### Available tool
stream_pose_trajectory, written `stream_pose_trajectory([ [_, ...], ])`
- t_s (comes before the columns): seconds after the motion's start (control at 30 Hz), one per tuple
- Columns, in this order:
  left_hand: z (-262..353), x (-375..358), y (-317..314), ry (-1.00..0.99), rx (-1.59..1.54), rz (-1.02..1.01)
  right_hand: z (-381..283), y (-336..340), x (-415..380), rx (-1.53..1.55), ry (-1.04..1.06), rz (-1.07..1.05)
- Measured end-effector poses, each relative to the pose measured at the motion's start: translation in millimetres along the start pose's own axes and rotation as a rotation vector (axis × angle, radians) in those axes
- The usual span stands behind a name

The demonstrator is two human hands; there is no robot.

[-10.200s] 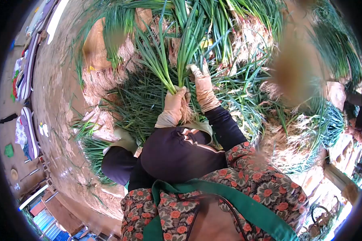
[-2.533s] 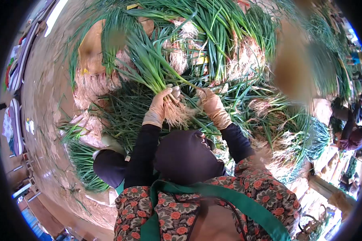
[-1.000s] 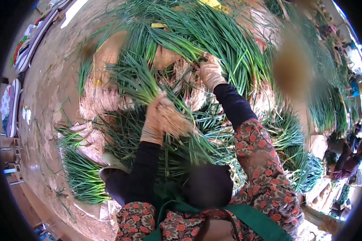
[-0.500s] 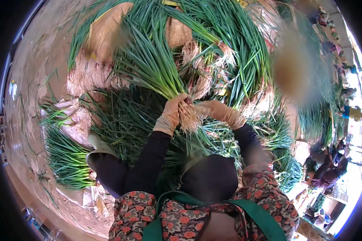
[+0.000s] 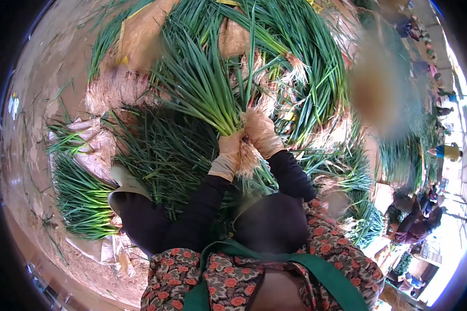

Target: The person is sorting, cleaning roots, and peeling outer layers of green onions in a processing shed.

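Observation:
My gloved left hand is closed around the lower stems of a bunch of green onions. Its leaves fan out away from me, and the pale roots hang below my grip. Pressed against the right side of the bunch is my gloved right hand, its fingers curled. A single upright green onion stalk rises from that hand, though its lower end is hidden by the glove. Loose green onions lie under and beside my arms.
Large root-ended green onion bundles lie ahead, near brown sacking. To the left, another pile of green onions rests beside my boot. Other people are at the far right. Blurry spots cover part of the upper right.
My right hand has moved left onto the bunch, and a single upright stalk now shows at it. My left hand, with the bunch, has shifted slightly toward me.

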State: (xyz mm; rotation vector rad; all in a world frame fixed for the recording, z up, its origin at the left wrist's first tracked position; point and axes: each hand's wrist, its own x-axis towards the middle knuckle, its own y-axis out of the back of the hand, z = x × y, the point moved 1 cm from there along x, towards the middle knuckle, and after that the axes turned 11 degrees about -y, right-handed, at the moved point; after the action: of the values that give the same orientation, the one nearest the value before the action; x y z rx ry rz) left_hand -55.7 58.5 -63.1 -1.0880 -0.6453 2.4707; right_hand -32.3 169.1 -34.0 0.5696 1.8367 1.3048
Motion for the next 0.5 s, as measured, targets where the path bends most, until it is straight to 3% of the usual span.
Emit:
stream_pose_trajectory([
  [0.13, 10.8, -5.0, 0.0, 0.058, -0.036, -0.133, 16.7, -3.2, -1.8, 0.179, 0.238, 0.391],
  [0.2, 14.5, -12.1, -3.1, 0.066, -0.175, -0.25, 31.9, 9.8, 12.6, 0.178, -0.009, 0.208],
  [0.27, 50.8, -33.3, -14.9, 0.027, -0.183, -0.34, 63.1, 14.5, 7.8, 0.255, 0.039, 0.193],
  [0.33, 59.9, -37.3, -14.6, 0.068, -0.27, -0.344, 87.6, 1.3, 6.1, -0.027, 0.304, -0.139],
  [0.37, 54.4, -34.7, -12.3, 0.103, -0.361, -0.336, 107.3, -16.2, 1.1, -0.024, 0.608, -0.315],
  [0.4, 46.8, -30.3, -10.8, 0.142, -0.452, -0.332, 113.7, -22.8, -10.4, -0.064, 0.663, -0.377],
  [0.47, 33.6, -24.7, -7.3, 0.285, -0.583, -0.384, 76.6, 7.4, -7.1, 0.335, 0.113, -0.791],
  [0.5, 35.5, -29.2, -9.7, 0.308, -0.563, -0.37, 70.6, 5.6, 9.7, 0.369, 0.439, -0.46],
])
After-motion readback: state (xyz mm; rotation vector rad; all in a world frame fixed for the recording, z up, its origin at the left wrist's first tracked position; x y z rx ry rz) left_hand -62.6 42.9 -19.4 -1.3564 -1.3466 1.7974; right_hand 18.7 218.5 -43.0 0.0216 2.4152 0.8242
